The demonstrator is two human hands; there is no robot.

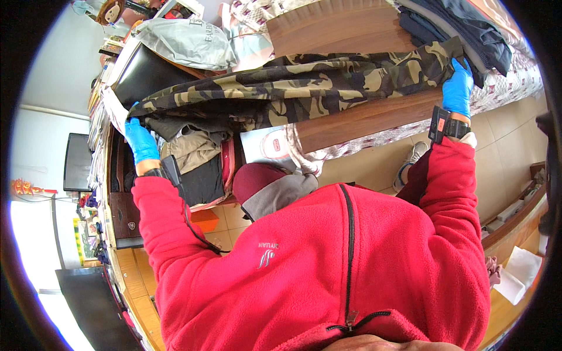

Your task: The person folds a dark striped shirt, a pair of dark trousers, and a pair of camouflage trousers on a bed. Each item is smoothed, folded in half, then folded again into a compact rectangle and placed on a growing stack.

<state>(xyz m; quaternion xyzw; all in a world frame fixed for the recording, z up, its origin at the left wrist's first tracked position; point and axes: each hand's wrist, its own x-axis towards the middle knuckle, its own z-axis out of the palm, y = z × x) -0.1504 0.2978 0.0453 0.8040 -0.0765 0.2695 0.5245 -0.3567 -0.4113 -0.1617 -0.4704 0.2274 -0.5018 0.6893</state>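
Camouflage trousers (303,83) stretch lengthwise between my two blue-gloved hands. At their left end my left hand (141,138) grips the fabric, above a drawer or case of folded clothes (193,149). My right hand (458,87) pinches the other end, close to a pile of dark folded garments (461,35). The cloth hangs in loose folds over a brown wooden board (377,120), hiding part of it.
A grey plastic bag (189,41) with print lies at the back left. Patterned bedding (513,83) shows beneath the board. On the left stands a cabinet (125,210) with stacked papers above. Tiled floor (369,164) and a wooden box edge (518,215) are at the right.
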